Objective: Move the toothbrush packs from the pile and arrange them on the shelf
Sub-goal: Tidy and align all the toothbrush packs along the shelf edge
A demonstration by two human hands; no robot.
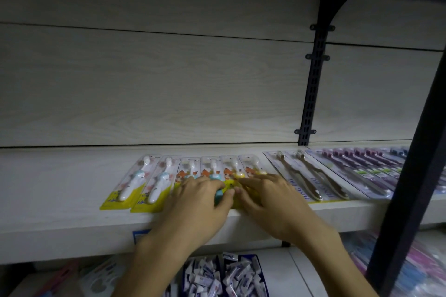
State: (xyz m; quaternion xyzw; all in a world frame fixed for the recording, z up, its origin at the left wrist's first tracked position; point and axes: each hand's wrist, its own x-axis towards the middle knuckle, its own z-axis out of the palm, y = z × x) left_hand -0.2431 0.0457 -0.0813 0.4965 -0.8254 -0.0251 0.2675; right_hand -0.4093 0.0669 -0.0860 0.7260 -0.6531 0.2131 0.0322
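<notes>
Six children's toothbrush packs [169, 181] are lying flat in a row on the pale wooden shelf [60, 190], side by side and touching or slightly overlapping, their yellow lower ends pointing toward the shelf's front edge. The two leftmost packs [135, 182] are holding white brushes with pale blue parts and are lying uncovered, just to the left of the left hand [200, 196].

The left hand is resting palm down on the third and fourth packs of the row, its fingers bent and spread over them, its thumb reaching right toward a turquoise brush handle [218, 194]. The right hand [264, 191] is lying palm down on the fifth and sixth packs, the ones with yellow brushes [239, 173], its fingers bent and pointing left. The fingertips of the two hands are meeting near the middle of the row, almost touching. Whether either hand is pinching a pack or only pressing on it cannot be told, because the fingers are blurred.

To the right of the right hand, a wider adult toothbrush pack [306, 176] with two brushes is lying at an angle, and beyond it purple toothbrush packs [357, 166] are lining the shelf. Below the shelf a dark blue box of small white packets [224, 277] is sitting.
</notes>
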